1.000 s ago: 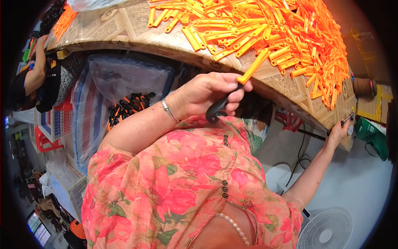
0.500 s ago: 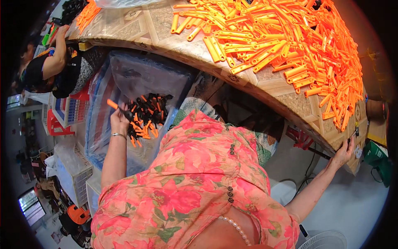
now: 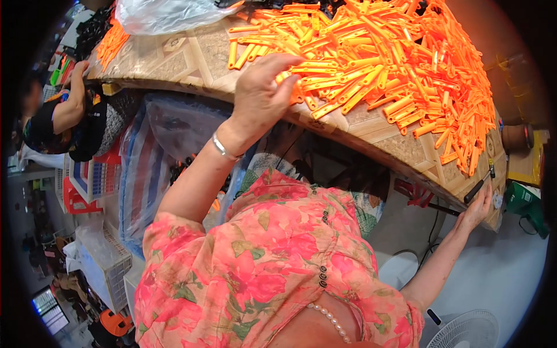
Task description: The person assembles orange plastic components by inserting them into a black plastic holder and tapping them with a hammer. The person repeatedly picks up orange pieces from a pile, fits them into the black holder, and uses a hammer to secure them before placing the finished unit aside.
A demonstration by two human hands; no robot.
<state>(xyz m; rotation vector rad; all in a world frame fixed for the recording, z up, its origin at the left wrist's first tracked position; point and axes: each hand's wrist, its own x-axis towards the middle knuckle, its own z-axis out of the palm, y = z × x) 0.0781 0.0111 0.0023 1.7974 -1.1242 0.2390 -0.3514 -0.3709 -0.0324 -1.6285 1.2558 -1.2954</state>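
My left hand [image 3: 262, 95], a metal bangle at its wrist, reaches over the table's near edge to the heap of orange plastic handles [image 3: 371, 64]. Its thumb and fingers curl round an orange handle at the heap's left end; the fingers partly hide it. At the table's right corner my right hand [image 3: 477, 210] rests with fingers stretched out, holding nothing that I can see. Right beside those fingers lies a black rod-shaped grip [image 3: 474, 191], close to a small yellow and metal part [image 3: 492, 168].
Below the table on the left stands a plastic-lined bin [image 3: 132, 174], its black and orange pieces mostly behind my forearm. A clear plastic bag [image 3: 168, 16] lies on the table [image 3: 191, 55]. Another person [image 3: 69, 113] sits at the far left. A white fan [image 3: 464, 330] stands low right.
My left hand has moved from the bin, where it held a black and orange piece, up to the orange heap. That piece is out of the hand. My right hand stays at the corner; the black grip shows beside it.
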